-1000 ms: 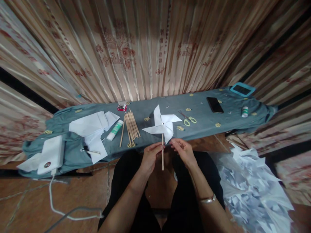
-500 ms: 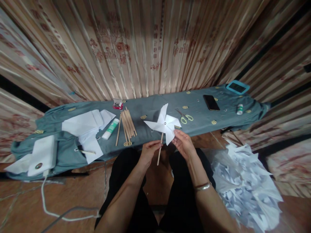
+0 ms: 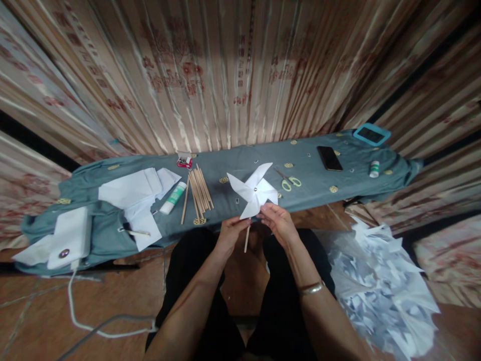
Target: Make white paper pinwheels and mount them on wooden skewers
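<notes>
A white paper pinwheel (image 3: 246, 193) with a small metal pin at its centre is held up in front of my knees. Its thin wooden stick (image 3: 246, 241) is pinched between the thumb and fingers of my left hand (image 3: 228, 235). My right hand (image 3: 281, 224), a bracelet on its wrist, has its fingers drawn together at the pinwheel's lower right blades. The upper part of the stick is hidden behind the paper. Just beyond, on the cloth, lie green-handled scissors (image 3: 288, 180). Left of the pinwheel are several wooden sticks (image 3: 200, 188) in a loose bunch.
A grey-green cloth (image 3: 240, 155) covers the long table. On it are a glue stick (image 3: 173, 198), a red box of pins (image 3: 184, 161), white paper (image 3: 130, 188), a white device (image 3: 69, 235) with a cable, and a phone (image 3: 329, 158). A bag of paper scraps (image 3: 383, 291) stands right.
The pinwheel's blades have turned, and one now hangs over the stick near my left fingers. My right hand has shifted a little left, closer to the stick.
</notes>
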{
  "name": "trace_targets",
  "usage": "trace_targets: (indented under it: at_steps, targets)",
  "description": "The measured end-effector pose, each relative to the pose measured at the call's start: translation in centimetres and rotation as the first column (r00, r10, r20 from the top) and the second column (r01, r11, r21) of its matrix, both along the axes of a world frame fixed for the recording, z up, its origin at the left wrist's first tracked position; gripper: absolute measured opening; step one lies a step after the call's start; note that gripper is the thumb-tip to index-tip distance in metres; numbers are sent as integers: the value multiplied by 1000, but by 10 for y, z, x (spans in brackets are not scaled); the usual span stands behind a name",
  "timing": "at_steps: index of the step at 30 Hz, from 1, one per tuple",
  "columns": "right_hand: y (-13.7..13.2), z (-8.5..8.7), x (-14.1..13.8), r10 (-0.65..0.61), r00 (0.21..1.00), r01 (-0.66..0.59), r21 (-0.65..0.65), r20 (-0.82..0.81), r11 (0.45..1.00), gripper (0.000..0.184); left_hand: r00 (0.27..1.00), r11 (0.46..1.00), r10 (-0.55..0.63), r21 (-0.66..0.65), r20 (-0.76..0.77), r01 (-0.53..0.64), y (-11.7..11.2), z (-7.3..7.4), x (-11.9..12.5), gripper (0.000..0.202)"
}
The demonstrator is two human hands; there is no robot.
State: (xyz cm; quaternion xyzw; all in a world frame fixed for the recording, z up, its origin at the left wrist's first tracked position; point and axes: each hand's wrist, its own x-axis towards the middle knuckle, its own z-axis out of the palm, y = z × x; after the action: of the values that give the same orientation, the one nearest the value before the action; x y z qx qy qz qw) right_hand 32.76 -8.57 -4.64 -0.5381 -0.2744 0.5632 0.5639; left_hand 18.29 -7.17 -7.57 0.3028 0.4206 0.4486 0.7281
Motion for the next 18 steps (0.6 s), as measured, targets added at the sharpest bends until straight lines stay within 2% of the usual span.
trace_targets:
  at_steps: [4, 5, 7, 9, 11, 13, 16, 18]
  targets:
    - [-3, 0, 3, -5, 988, -6, 66, 155, 998, 39, 999, 999, 44, 8, -25, -44, 2, -1, 0, 32]
    - [-3, -1, 6, -48, 982, 30, 97, 181, 995, 38, 998, 999, 51, 5, -34, -50, 3, -1, 0, 31]
    - [-4, -2, 17, -213, 951, 179, 165, 223, 970, 38, 997, 998, 56, -2, -43, -56, 4, -1, 0, 30]
    - [-4, -3, 28, -391, 881, 331, 243, 265, 912, 36, 998, 999, 42, -3, -44, -42, 3, -2, -1, 31]
    - [-3, -5, 36, -467, 835, 380, 310, 290, 872, 40, 999, 1000, 13, 2, -41, -13, 3, -3, -1, 32]
    - [-1, -7, 40, -425, 859, 334, 318, 285, 887, 46, 999, 1000, -22, 5, -35, 23, 2, -3, -1, 33]
    - [0, -9, 38, -319, 914, 262, 234, 252, 936, 46, 999, 999, -40, 7, -23, 40, 2, -4, -1, 34]
    - [0, -9, 34, -304, 926, 267, 181, 225, 947, 44, 999, 1000, -27, 3, -17, 27, 2, -5, -1, 33]
